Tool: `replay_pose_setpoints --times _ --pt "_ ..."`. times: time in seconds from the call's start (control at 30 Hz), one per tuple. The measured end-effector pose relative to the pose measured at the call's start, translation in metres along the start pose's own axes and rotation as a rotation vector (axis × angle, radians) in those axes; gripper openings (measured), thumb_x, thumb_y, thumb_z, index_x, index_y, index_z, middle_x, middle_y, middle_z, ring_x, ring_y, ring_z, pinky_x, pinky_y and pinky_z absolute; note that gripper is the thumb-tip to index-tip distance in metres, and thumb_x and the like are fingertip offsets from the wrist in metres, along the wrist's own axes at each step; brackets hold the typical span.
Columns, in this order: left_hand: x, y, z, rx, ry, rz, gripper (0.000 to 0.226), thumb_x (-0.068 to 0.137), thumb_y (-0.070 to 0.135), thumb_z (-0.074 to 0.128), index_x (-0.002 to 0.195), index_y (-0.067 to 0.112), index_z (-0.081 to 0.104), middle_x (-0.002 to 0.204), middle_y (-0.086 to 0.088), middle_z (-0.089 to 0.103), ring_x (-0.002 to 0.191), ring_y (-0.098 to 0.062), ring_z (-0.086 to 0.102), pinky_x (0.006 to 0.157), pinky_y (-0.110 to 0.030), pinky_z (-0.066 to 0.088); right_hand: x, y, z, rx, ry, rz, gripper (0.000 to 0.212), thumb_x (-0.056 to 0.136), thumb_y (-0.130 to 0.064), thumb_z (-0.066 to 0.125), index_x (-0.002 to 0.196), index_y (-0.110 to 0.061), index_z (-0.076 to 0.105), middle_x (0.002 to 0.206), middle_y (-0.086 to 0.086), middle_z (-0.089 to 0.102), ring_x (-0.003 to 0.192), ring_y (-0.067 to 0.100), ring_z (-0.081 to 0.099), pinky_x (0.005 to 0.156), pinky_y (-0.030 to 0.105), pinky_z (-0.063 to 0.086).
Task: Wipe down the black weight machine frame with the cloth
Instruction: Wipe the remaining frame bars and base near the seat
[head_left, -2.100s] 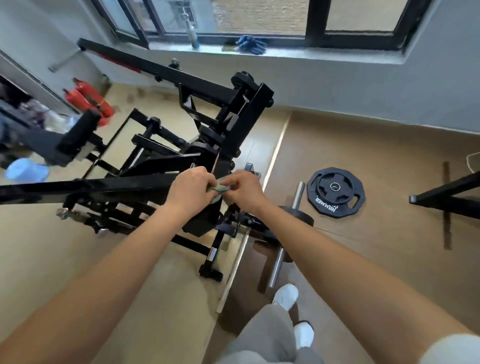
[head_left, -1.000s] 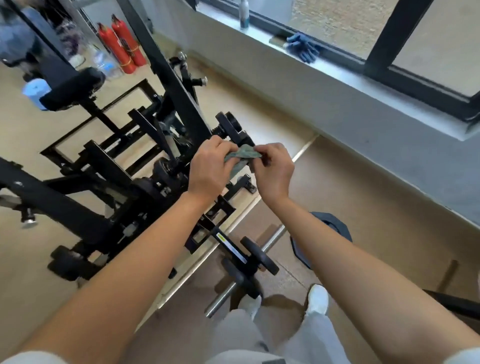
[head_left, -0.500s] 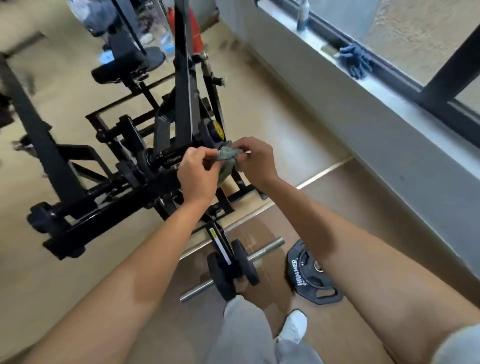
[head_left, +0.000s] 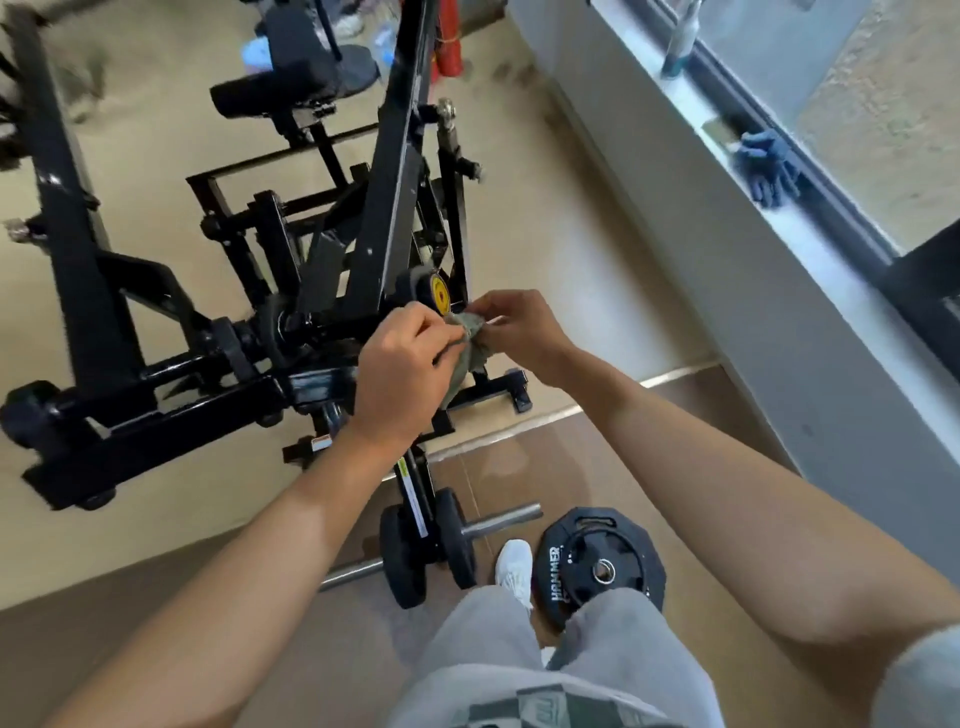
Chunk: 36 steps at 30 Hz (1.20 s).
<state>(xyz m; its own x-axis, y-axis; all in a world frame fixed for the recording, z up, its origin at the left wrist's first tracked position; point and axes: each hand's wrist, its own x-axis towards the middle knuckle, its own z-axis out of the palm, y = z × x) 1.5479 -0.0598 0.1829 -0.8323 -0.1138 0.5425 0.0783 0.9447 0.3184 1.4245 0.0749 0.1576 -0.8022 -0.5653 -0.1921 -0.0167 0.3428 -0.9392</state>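
Note:
The black weight machine frame (head_left: 384, 208) fills the left and centre of the head view, standing on the tan floor. A small grey-green cloth (head_left: 470, 338) is bunched between both hands just above the frame's near end, beside a yellow round cap (head_left: 440, 297). My left hand (head_left: 405, 369) grips the cloth's lower part. My right hand (head_left: 519, 327) pinches its upper edge. Whether the cloth touches the frame I cannot tell.
A black weight plate (head_left: 602, 564) lies on the brown floor by my white shoe (head_left: 514, 569). A steel bar with two small plates (head_left: 431, 551) lies in front of my legs. A grey window sill (head_left: 810, 244) with blue gloves (head_left: 766, 166) runs along the right.
The view has swung round the machine, and its long bar now points away from me. Both hands keep hold of the cloth and have shifted toward the yellow cap.

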Motion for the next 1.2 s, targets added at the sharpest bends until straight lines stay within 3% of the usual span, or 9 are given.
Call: replay_pose_setpoints --times 0.17,0.27,0.37,0.5,0.63,0.73,0.9,1.07,1.2 --pt "0.047 -0.004 -0.018 0.023 0.103 0.032 0.009 0.087 0.012 0.079 0.091 0.005 0.078 0.087 -0.008 0.067 0.079 -0.019 0.061 0.072 -0.027 0.051 0.008 -0.023 -0.009 0.195 0.140 -0.087 0.016 0.081 0.007 0.070 0.089 -0.005 0.074 0.075 0.000 0.073 0.066 0.011 0.067 0.064 0.029 0.056" --pt "0.081 -0.025 -0.024 0.022 0.065 -0.182 0.010 0.085 0.015 0.081 0.094 0.012 0.078 0.092 0.002 0.065 0.084 -0.013 0.060 0.076 -0.027 0.051 0.041 -0.043 -0.014 0.142 0.174 -0.159 0.018 0.076 -0.002 0.081 0.086 -0.015 0.075 0.079 -0.001 0.074 0.074 0.014 0.071 0.070 0.032 0.060" --pt "0.104 -0.053 -0.023 0.098 -0.067 -0.435 0.010 0.085 0.015 0.079 0.092 0.021 0.077 0.095 0.008 0.062 0.091 -0.015 0.061 0.082 -0.037 0.053 0.080 -0.049 -0.006 0.020 0.088 -0.249 0.021 0.076 -0.010 0.085 0.086 -0.023 0.072 0.085 -0.004 0.070 0.078 0.012 0.068 0.077 0.031 0.058" --pt "0.129 -0.069 -0.013 0.278 -0.209 -0.621 0.010 0.085 0.026 0.080 0.094 0.023 0.081 0.086 -0.001 0.071 0.078 -0.020 0.063 0.068 -0.029 0.040 0.126 -0.044 0.009 -0.140 -0.048 -0.356 0.020 0.082 -0.021 0.082 0.100 -0.018 0.075 0.093 -0.003 0.068 0.083 0.009 0.062 0.078 0.020 0.050" --pt "0.163 -0.080 0.007 0.187 -0.247 -0.926 0.014 0.084 0.032 0.081 0.093 0.022 0.080 0.083 0.006 0.065 0.072 -0.012 0.060 0.062 -0.028 0.040 0.178 -0.048 -0.001 -0.256 -0.147 -0.387 0.018 0.089 -0.013 0.072 0.106 -0.015 0.076 0.106 0.003 0.068 0.095 0.017 0.062 0.080 0.023 0.045" --pt "0.184 -0.077 0.023 0.194 -0.207 -1.046 0.017 0.085 0.031 0.082 0.096 0.019 0.080 0.078 0.009 0.063 0.070 -0.009 0.057 0.066 -0.027 0.040 0.219 -0.060 -0.015 -0.406 -0.260 -0.477 0.021 0.087 -0.004 0.065 0.103 -0.011 0.077 0.105 0.007 0.069 0.100 0.022 0.062 0.079 0.022 0.042" --pt "0.204 -0.069 0.051 0.300 -0.066 -1.125 0.022 0.085 0.029 0.082 0.100 0.013 0.081 0.099 -0.004 0.078 0.092 -0.022 0.072 0.080 -0.031 0.052 0.271 -0.081 -0.035 -0.574 -0.451 -0.726 0.021 0.080 0.010 0.062 0.094 0.002 0.076 0.100 0.021 0.063 0.096 0.039 0.061 0.081 0.044 0.051" --pt "0.227 -0.076 0.076 0.305 0.031 -1.126 0.023 0.088 0.027 0.079 0.104 0.011 0.080 0.099 -0.006 0.079 0.090 -0.023 0.073 0.080 -0.033 0.054 0.319 -0.093 -0.045 -0.649 -0.441 -0.808 0.022 0.084 0.008 0.061 0.095 -0.001 0.077 0.099 0.019 0.066 0.098 0.036 0.060 0.085 0.040 0.051" --pt "0.246 -0.086 0.088 0.263 0.074 -1.112 0.017 0.089 0.024 0.077 0.101 0.012 0.081 0.093 -0.005 0.079 0.079 -0.017 0.070 0.073 -0.035 0.056 0.350 -0.109 -0.046 -0.748 -0.455 -0.881 0.027 0.086 0.008 0.057 0.099 -0.003 0.078 0.103 0.017 0.064 0.103 0.035 0.058 0.079 0.033 0.044"
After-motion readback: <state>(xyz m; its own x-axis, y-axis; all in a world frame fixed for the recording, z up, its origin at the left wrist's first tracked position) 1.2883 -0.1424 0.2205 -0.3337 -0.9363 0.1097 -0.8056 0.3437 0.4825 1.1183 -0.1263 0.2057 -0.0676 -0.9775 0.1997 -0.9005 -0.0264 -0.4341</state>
